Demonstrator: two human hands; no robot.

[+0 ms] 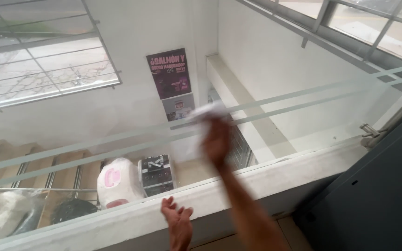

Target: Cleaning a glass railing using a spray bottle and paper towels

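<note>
Your right hand [217, 139] presses a cloth [206, 111] against the glass panel [303, 121]; your left hand [178, 223] hovers lower, before the ledge [303, 169]. Behind the glass (down the stairwell) a bag [116, 182] sits left of a box [156, 174], beside the stairs [33, 162].

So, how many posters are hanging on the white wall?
2: a dark purple poster beside the window, and a smaller grey poster directly below it, its corner hidden behind the white cloth.

Down past the ledge [275, 179] I've got wooden stairs [47, 167] with a white-and-pink wrapped bundle [116, 182] sitting just beside a black box [156, 175], plus 2 bags, a clear one [3, 214] and a dark one [73, 209]. There's a dark poster [168, 73] on the white wall and a barred window [43, 56] up left.
</note>
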